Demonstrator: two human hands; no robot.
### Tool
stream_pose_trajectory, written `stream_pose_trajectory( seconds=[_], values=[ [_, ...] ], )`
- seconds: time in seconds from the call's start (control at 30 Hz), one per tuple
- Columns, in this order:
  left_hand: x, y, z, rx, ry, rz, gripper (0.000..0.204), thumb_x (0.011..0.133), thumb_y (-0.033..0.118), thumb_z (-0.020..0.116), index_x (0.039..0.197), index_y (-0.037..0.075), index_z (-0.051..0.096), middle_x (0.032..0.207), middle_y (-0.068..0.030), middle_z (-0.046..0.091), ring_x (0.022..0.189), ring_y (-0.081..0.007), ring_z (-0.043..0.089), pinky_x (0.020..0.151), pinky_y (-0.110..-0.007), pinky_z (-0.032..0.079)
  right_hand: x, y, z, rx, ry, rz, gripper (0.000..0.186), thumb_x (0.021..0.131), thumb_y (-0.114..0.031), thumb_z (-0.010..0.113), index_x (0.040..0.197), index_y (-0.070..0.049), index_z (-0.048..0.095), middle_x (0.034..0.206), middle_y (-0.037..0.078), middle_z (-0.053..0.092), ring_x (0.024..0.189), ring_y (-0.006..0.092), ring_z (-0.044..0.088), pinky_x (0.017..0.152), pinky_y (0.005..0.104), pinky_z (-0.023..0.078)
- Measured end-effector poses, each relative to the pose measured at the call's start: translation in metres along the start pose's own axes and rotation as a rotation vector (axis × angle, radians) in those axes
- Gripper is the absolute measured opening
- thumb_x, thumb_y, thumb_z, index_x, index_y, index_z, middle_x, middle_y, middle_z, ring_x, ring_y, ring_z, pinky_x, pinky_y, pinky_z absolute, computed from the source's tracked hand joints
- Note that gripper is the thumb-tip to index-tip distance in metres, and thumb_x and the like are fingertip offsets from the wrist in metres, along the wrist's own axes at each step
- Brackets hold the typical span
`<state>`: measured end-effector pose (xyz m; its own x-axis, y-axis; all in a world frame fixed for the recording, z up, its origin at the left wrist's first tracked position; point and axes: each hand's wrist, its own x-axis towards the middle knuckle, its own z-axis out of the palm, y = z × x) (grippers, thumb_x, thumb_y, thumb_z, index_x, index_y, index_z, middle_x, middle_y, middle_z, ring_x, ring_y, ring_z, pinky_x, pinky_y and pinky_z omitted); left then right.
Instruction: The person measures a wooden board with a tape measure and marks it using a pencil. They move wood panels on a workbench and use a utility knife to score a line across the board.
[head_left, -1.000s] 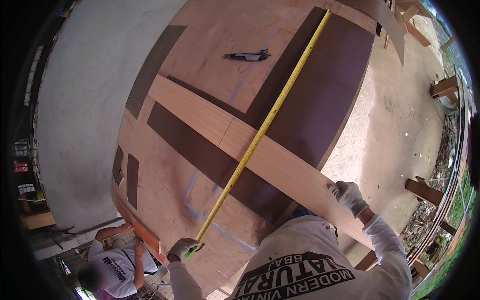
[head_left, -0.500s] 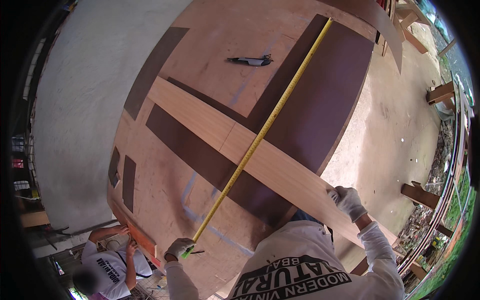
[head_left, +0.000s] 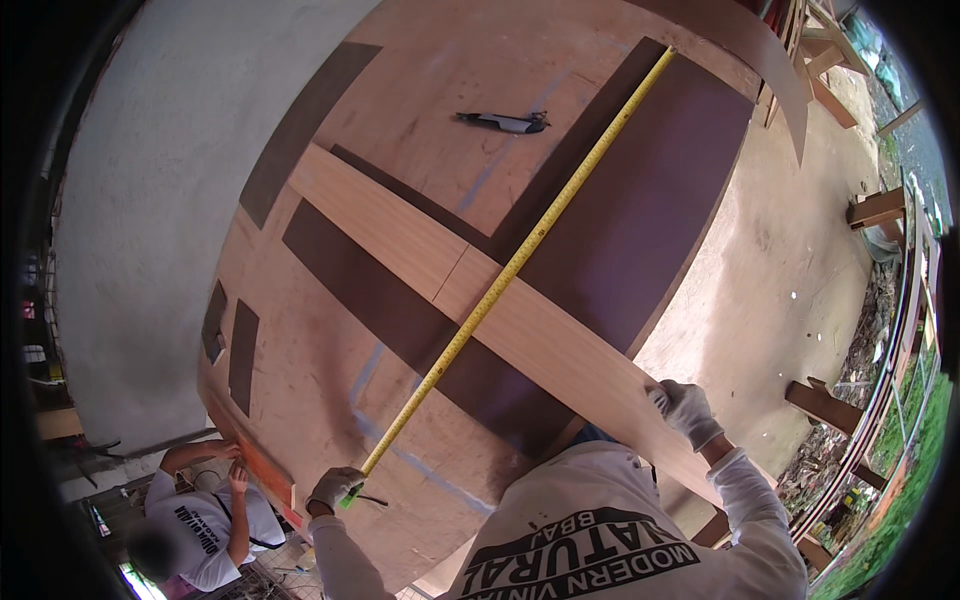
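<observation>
My left hand [head_left: 337, 488], gloved, is closed around the green case of a tape measure [head_left: 351, 496] at the table's near left. Its yellow blade [head_left: 520, 256] stretches diagonally to the far right, crossing a long light wood board [head_left: 560, 335]. A thin line runs across the board near the blade. My right hand [head_left: 690, 414], also gloved, grips the board's far edge near its right end; the thumb side is partly hidden. Beneath the board lie dark brown panels [head_left: 630, 200], and the blade's far end reaches the far edge of the largest.
A grey and black utility knife [head_left: 503, 122] lies on the worn wooden tabletop [head_left: 410, 100]. Another dark strip [head_left: 310, 135] is at the left. At the lower left, a co-worker [head_left: 205, 525] handles an orange-brown board [head_left: 262, 462]. Wooden brackets [head_left: 823, 405] stand at the right.
My left hand has shifted slightly left with the tape case, so the blade slants a little more. The whole view has turned slightly. My right hand keeps its grip on the board.
</observation>
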<state>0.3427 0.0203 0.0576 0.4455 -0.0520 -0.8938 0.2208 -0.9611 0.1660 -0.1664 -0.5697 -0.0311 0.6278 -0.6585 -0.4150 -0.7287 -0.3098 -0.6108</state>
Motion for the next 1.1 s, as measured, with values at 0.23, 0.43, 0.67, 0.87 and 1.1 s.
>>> stream_pose_trajectory(
  seconds=[0.23,0.43,0.67,0.87,1.1],
  values=[
    [0.006,0.008,-0.014,0.054,-0.031,0.085,0.024,0.095,0.026,0.079,0.106,0.004,0.082,0.082,-0.0036,0.075,0.069,-0.0149,0.067,0.066,-0.033,0.053,0.002,-0.001,-0.002,-0.015,-0.011,0.007,0.046,0.103,-0.050,0.065,0.090,-0.007,0.074,0.075,0.025,0.069,0.072,0.0464,0.071,0.063,0.0514,0.057],
    [0.015,0.008,-0.017,0.078,-0.065,-0.002,0.024,0.095,0.025,0.080,0.107,0.004,0.082,0.084,-0.0030,0.075,0.072,-0.0149,0.067,0.068,-0.033,0.053,0.002,0.001,0.002,-0.007,0.069,-0.132,0.039,0.104,-0.044,0.067,0.091,-0.008,0.075,0.069,0.023,0.066,0.063,0.0422,0.069,0.054,0.0466,0.053],
    [0.024,0.013,-0.017,0.088,-0.059,0.033,0.024,0.095,0.026,0.080,0.106,0.004,0.083,0.084,-0.0025,0.075,0.073,-0.0143,0.067,0.070,-0.033,0.053,0.003,0.019,0.012,0.015,0.025,-0.086,0.030,0.105,-0.034,0.069,0.094,-0.008,0.077,0.072,0.019,0.070,0.058,0.0282,0.066,0.057,0.0413,0.053],
    [0.031,0.007,-0.021,0.127,-0.085,0.060,0.026,0.095,0.027,0.080,0.107,0.004,0.083,0.084,-0.0023,0.076,0.074,-0.0144,0.068,0.072,-0.033,0.054,0.002,0.023,0.013,0.004,-0.008,-0.035,0.026,0.105,-0.031,0.070,0.096,-0.007,0.077,0.071,0.015,0.071,0.058,0.0173,0.059,0.058,0.0373,0.053],
    [0.030,0.009,-0.019,0.097,-0.071,0.009,0.027,0.095,0.027,0.079,0.109,0.004,0.083,0.084,-0.0030,0.076,0.073,-0.0142,0.068,0.072,-0.034,0.054,0.006,0.016,0.009,-0.003,0.018,-0.122,0.028,0.105,-0.033,0.068,0.096,-0.008,0.077,0.072,0.019,0.069,0.056,0.0262,0.064,0.056,0.0388,0.053]
  ],
)
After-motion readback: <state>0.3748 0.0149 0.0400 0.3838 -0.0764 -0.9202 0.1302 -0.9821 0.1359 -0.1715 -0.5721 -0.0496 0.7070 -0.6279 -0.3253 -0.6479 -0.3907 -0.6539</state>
